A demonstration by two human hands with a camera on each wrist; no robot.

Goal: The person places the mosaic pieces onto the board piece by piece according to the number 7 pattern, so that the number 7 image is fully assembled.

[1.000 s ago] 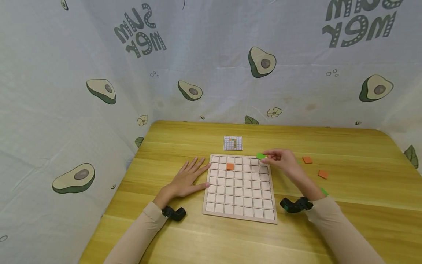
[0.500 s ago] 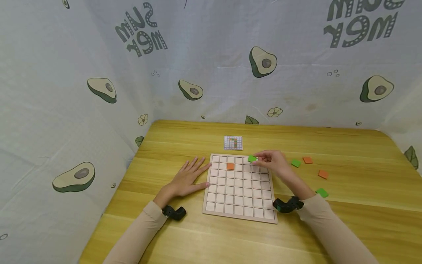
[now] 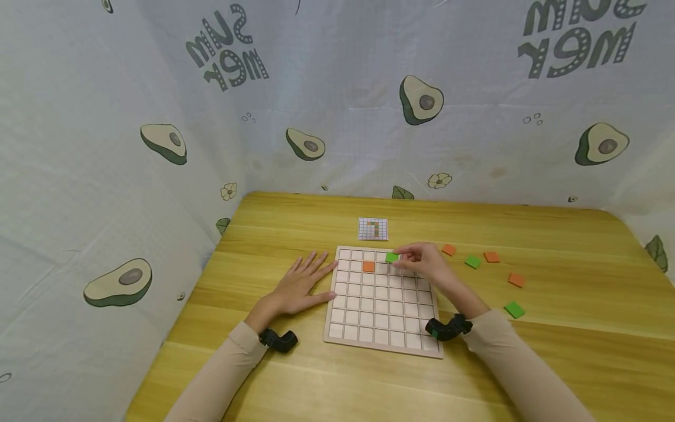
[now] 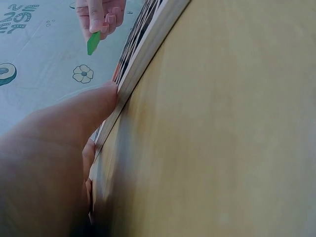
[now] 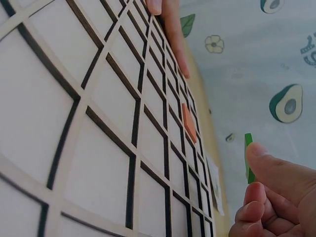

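Observation:
A green square tile (image 3: pixel 391 258) is pinched between thumb and fingers of my right hand (image 3: pixel 422 261), held over the far rows of a wooden grid board (image 3: pixel 384 347). The right wrist view shows this green tile (image 5: pixel 249 157) edge-on, raised above the board. One orange tile (image 3: pixel 368 266) sits in a cell of the second row, left of the held tile. My left hand (image 3: pixel 300 287) lies flat with fingers spread, its fingertips at the board's left edge. In the left wrist view the left thumb (image 4: pixel 101 98) touches the board's side.
A small printed card (image 3: pixel 372 229) with a coloured grid pattern lies behind the board. To the right lie loose tiles: orange ones, such as this orange tile (image 3: pixel 517 280), and a green tile (image 3: pixel 514 309) nearer the front. A patterned curtain (image 3: pixel 348 117) hangs behind the table.
My right hand has moved left over the board with the green tile, from its far right corner toward the orange tile. Loose tiles behind that arm have come into view. The left hand has stayed put.

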